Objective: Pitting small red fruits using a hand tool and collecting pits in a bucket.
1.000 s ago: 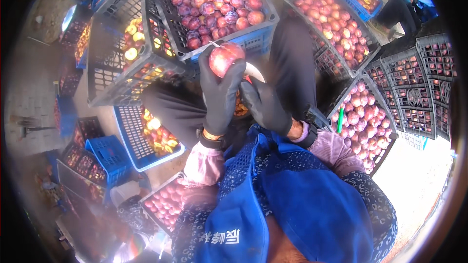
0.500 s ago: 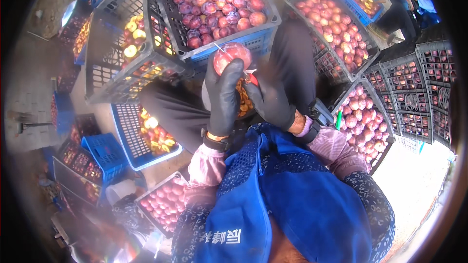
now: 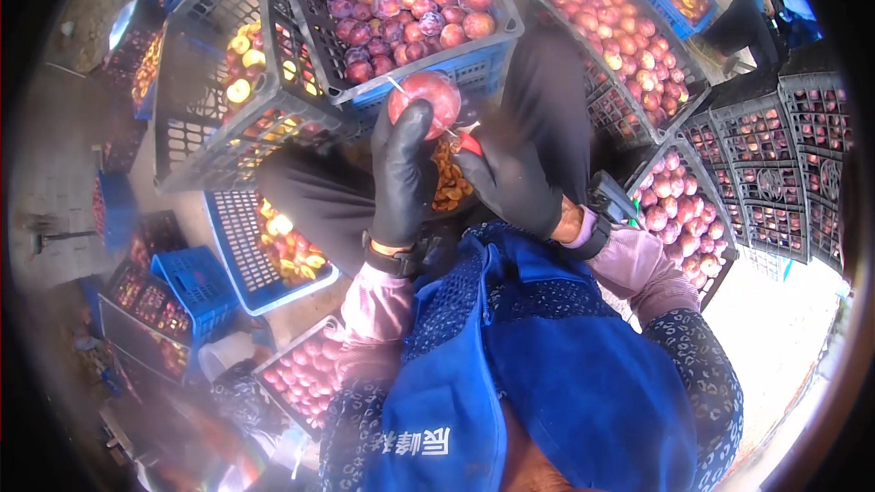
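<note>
A red plum (image 3: 427,102) is gripped in my left hand (image 3: 404,169), which wears a black glove, the thumb pressed along its near side. In my black-gloved right hand (image 3: 518,180) is a small red-handled tool (image 3: 468,143). Its thin metal tip lies at the plum's lower right; whether it enters the flesh I cannot tell. A thin pale line shows at the plum's upper left. Below the hands, between my knees, brown-orange plum pits (image 3: 450,180) lie heaped, their container mostly hidden.
Straight ahead stands a dark crate (image 3: 506,32) of whole plums on a blue one. Cut yellow plums lie in a grey crate (image 3: 196,118) at left and a blue crate (image 3: 239,260) below it. More plum crates (image 3: 620,114) stand at right, beside stacked black crates (image 3: 761,173).
My left hand and the plum have shifted slightly left and nearer. The right hand has moved a little right and nearer, so the gap between the hands is wider and more pits show.
</note>
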Demonstrator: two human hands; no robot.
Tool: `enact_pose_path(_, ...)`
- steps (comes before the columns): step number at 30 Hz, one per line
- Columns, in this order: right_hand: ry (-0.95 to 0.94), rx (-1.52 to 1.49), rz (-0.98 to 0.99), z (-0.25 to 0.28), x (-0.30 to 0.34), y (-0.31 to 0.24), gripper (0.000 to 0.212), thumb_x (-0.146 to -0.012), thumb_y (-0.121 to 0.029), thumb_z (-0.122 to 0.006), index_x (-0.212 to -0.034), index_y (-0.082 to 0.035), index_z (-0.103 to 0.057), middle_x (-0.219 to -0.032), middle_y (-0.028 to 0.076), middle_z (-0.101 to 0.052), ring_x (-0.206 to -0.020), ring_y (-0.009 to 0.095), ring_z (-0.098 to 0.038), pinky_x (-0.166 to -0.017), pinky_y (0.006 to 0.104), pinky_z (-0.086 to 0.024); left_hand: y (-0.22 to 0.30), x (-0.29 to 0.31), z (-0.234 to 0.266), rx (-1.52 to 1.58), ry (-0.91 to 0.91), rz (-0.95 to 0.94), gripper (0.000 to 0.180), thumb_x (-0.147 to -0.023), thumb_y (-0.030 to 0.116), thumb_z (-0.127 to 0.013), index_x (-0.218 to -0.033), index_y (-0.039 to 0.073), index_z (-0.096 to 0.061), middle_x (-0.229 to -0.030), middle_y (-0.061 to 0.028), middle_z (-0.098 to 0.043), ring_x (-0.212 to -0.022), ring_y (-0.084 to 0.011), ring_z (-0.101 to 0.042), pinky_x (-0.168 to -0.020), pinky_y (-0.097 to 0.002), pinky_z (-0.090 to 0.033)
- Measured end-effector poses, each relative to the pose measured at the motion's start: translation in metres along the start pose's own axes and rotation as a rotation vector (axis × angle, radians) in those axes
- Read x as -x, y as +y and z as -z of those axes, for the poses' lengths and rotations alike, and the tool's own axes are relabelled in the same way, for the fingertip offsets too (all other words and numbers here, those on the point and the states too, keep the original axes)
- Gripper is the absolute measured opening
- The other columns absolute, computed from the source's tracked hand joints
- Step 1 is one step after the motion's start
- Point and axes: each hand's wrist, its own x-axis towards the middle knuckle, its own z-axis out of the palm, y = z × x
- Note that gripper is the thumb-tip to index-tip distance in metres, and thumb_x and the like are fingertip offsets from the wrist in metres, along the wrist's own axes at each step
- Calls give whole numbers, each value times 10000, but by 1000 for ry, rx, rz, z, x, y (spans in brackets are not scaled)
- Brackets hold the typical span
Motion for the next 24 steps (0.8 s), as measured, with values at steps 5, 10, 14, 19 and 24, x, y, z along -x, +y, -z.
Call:
enact_pose_path(5,90,-316,-93,-23,9,1,273,-933,-239,-583,-953,34,-589,-775,238,-614,-746,368,-637,-618,411,-476,-5,-3,3,-372,69,-82,421,-866,233,-657,-1194,13,-515,-1063,-70,-589,-916,-150,-563,-841,-298,-466)
enact_pose_path(10,-259,-912,-673,-5,16,-10,319,-958,-267,-555,-924,49,-593,-762,218,-624,-723,314,-657,-618,388,-469,-4,-14,31,-764,-149,-100,411,-807,153,-738,-1101,16,-486,-1014,-54,-574,-905,-159,-574,-810,-296,-486)
enact_pose_path(14,-197,-664,-429,7,3,-10,321,-962,-285,-552,-932,30,-606,-750,203,-630,-686,293,-658,-600,390,-465,-5,-5,26,-538,-115,-6,457,-849,235,-700,-1181,8,-482,-1077,-66,-575,-929,-188,-579,-837,-318,-479)
enact_pose_path(19,-62,-38,-8,4,-1,-5,285,-956,-247,-560,-1011,30,-602,-759,202,-635,-698,312,-662,-623,402,-478,-13,3,8,83,-20,6,482,-966,385,-489,-1237,-14,-494,-1160,-104,-577,-1030,-203,-579,-957,-379,-419)
enact_pose_path(24,167,-328,78,-19,0,-8,293,-968,-238,-540,-1072,33,-580,-722,137,-626,-657,260,-635,-609,386,-471,-4,2,7,-412,77,-117,340,-915,166,-593,-1197,-3,-508,-1067,-89,-597,-950,-126,-583,-833,-280,-480)
